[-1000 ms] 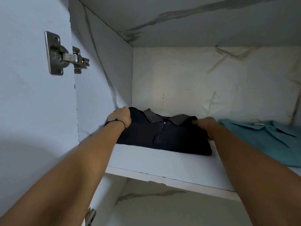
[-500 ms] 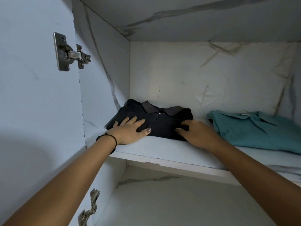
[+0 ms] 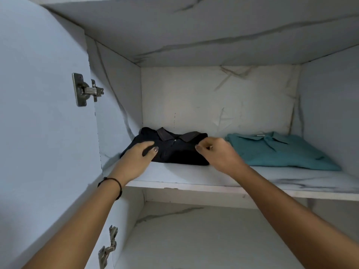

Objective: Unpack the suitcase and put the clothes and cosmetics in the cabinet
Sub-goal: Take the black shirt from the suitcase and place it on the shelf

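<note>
A folded black shirt (image 3: 174,150) with a grey collar lies at the back left of the upper cabinet shelf (image 3: 194,177). My left hand (image 3: 139,156) rests on the shirt's left front corner with its fingers relaxed. My right hand (image 3: 217,154) hovers at the shirt's right edge, fingers loosely curled and holding nothing. A folded teal shirt (image 3: 281,150) lies on the same shelf to the right, apart from the black one. The suitcase and cosmetics are out of view.
The open cabinet door (image 3: 38,113) stands at my left, with a metal hinge (image 3: 85,90) high up and a second hinge (image 3: 108,247) lower down. Below the shelf is another compartment (image 3: 194,239). Marbled white walls enclose the shelf on all sides.
Both hands have pulled back from behind the black shirt to its front, leaving it lying on the shelf. The view has drawn back and now shows more of the cabinet.
</note>
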